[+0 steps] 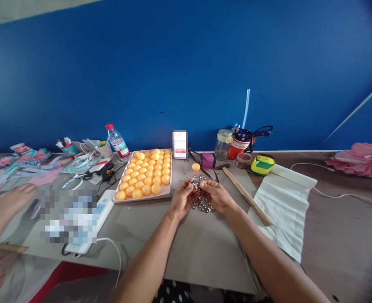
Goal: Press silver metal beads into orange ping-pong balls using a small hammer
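Observation:
Close together over the grey table, both hands work on one small item. My left hand (183, 196) is closed around a small blue-and-silver piece (194, 182), mostly covered by the fingers. My right hand (216, 194) pinches at its right side, and what its fingertips hold is too small to name. Beneath and between the hands lies a pile of small shiny metal beads or bells (204, 206). Just beyond them sits a single orange ball (196, 167). Left of my left hand, a shallow white tray (154, 198) carries rows of orange balls (140, 176).
A power strip (105, 206) and another person's arm (2, 210) are at left. Behind stand a water bottle (119, 143), a phone-like screen (180, 144), a glass jar (223, 145) and a red cup (239, 147). Wooden sticks (247, 195) and white cloth (282, 202) lie right.

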`<state>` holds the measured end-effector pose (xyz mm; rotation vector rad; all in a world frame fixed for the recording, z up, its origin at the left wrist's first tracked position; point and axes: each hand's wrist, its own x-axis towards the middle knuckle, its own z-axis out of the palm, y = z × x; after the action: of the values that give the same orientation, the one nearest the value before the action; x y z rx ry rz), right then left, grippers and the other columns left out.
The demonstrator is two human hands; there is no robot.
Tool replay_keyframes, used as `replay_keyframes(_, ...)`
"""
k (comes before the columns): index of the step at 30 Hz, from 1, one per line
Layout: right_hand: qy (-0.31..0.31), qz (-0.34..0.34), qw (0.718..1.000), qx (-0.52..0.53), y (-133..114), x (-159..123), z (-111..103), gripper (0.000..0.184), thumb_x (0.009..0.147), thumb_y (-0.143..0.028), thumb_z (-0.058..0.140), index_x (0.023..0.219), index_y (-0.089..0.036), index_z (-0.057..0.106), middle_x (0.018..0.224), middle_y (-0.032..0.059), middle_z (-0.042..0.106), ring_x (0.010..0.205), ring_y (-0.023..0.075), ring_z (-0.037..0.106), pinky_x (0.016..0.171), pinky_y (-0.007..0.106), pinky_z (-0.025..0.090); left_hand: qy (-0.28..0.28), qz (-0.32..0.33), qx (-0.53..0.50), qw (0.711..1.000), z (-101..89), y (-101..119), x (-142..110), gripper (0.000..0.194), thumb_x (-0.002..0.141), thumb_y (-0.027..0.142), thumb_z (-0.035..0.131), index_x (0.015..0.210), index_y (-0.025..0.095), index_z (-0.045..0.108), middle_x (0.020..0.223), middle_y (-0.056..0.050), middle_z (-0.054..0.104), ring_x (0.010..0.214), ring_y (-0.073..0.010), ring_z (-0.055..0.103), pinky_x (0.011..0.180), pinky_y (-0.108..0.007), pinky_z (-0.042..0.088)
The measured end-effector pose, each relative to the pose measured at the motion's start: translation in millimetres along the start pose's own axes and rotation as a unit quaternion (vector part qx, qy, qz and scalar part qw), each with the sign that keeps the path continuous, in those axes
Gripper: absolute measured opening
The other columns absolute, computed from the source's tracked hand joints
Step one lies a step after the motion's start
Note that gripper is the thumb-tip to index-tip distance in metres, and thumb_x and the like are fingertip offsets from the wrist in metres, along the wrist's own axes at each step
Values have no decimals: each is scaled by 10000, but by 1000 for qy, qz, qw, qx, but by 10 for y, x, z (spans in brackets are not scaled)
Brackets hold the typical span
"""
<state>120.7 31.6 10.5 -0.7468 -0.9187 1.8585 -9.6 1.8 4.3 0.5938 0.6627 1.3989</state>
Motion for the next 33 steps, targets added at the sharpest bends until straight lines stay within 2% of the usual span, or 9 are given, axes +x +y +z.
replay_keyframes(6,-28,66,997,41,37,19,-27,281,551,-334,823,609,-158,611,557,-19,588,521,80,499,529,217,387,-6,6,8,1000,-27,-14,14,366,676,279,753,991,162,609,798,-19,659,619,-92,578,640,-237,448)
replay_keyframes(12,-13,40,999,34,65,12,9,288,592,-365,789,675,-171,593,597,-20,587,522,91,501,538,237,405,-13,9,23,1000,-5,-15,-3,361,690,291,741,998,159,607,803,-28,667,600,-94,577,632,-248,452)
replay_keyframes(14,18,-6,1000,-9,87,10,26,302,621,-400,754,679,-183,553,593,-31,563,520,94,488,535,240,398,-8,11,19,1000,-3,-23,0,356,691,295,740,994,161,609,794,-26,666,604,-97,577,627,-248,448)
replay_keyframes(16,61,-88,990,-92,108,8,44,279,652,-408,711,707,-193,541,609,-35,553,548,105,489,554,247,401,-1,14,13,1000,-4,-34,9,352,684,296,745,980,159,614,797,-26,666,625,-102,585,630,-245,445)
replay_keyframes(19,121,-207,941,-237,118,-1,65,202,693,-373,649,744,-193,574,654,-17,567,620,130,508,607,264,413,-1,11,3,1000,-4,-44,21,345,680,292,749,966,153,617,824,-37,670,680,-116,604,655,-247,448)
replay_keyframes(22,136,-249,914,-291,113,-5,60,178,705,-363,627,692,-191,583,670,-2,576,654,143,515,636,274,414,-1,4,-10,1000,-3,-38,23,337,687,289,743,970,158,615,804,-32,671,675,-117,608,656,-247,452)
replay_keyframes(24,125,-222,929,-268,116,5,38,217,708,-396,634,669,-190,579,643,-4,567,627,138,503,613,269,406,-2,0,-15,1000,-4,-30,21,335,697,291,735,981,161,614,806,-32,673,671,-119,611,659,-252,458)
replay_keyframes(28,64,-110,983,-134,133,44,-20,308,682,-477,674,678,-184,579,610,-11,571,559,117,481,569,260,391,-2,-2,-13,1000,-13,-25,17,352,708,298,725,1013,166,607,815,-39,675,677,-133,619,692,-286,473)
replay_keyframes(33,26,-39,998,-44,114,55,-36,313,601,-432,766,653,-173,598,589,-25,562,510,85,444,544,247,366,-1,8,-4,1000,-18,-47,18,376,695,287,735,1024,161,606,830,-44,673,675,-129,611,692,-290,471)
